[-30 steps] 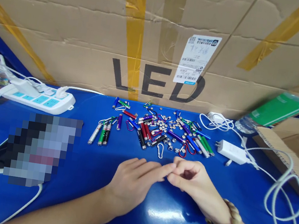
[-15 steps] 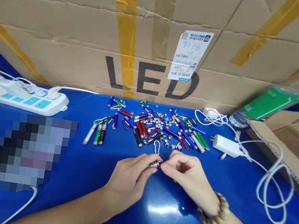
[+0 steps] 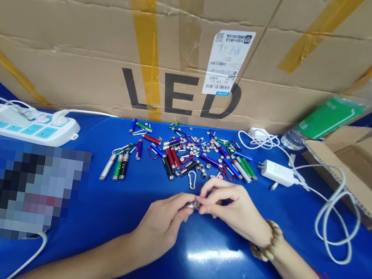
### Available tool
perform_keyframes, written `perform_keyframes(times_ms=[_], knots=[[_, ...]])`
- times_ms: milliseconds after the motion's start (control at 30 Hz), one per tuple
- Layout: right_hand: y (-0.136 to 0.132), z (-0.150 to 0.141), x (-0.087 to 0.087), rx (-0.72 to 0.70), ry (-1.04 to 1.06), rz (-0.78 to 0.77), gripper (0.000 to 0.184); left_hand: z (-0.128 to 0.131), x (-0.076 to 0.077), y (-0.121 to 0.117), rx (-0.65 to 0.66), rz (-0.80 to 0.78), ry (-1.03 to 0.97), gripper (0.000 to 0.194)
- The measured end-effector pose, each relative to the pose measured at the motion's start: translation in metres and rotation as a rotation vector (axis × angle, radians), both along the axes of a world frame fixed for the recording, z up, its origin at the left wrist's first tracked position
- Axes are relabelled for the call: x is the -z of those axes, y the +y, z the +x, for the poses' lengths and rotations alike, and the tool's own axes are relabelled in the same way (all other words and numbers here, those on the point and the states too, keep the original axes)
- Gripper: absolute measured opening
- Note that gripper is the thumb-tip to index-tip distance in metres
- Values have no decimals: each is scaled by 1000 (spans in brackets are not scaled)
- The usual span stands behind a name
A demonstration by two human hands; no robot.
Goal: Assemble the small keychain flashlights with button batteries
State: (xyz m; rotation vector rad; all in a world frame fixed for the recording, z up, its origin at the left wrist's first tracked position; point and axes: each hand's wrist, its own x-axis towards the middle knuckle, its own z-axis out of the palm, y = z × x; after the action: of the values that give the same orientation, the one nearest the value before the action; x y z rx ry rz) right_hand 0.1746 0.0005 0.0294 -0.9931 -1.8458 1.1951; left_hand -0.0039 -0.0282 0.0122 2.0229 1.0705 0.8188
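Left hand (image 3: 160,219) and right hand (image 3: 232,207) pinch a silvery metal cylinder (image 3: 192,205), likely light, rigid and slick, best gripped around its sides.

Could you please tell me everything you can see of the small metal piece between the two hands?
The small metal piece is silvery and shiny, looks like metal, and has a rounded end. The left hand pinches it between thumb and fingers, hiding much of it, so its full length cannot be told. Its visible end faces the right hand, whose fingertips are right at it; whether they grip it is unclear. It is over the blue table.
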Motion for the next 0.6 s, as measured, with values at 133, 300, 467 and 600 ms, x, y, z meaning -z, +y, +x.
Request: perform_keyframes(times_ms=[133, 300, 467, 600], knots=[[1, 1, 4, -12, -7, 47, 14, -2, 2, 2, 34, -22, 2, 24], [-3, -1, 5, 1, -15, 83, 22, -2, 3, 1, 59, -38, -1, 17], [-6, -4, 6, 36, -27, 99, 27, -2, 3, 2, 49, 8, 5, 16], [-9, -7, 6, 63, -11, 84, 29, -4, 5, 3, 58, 119, 31, 15]])
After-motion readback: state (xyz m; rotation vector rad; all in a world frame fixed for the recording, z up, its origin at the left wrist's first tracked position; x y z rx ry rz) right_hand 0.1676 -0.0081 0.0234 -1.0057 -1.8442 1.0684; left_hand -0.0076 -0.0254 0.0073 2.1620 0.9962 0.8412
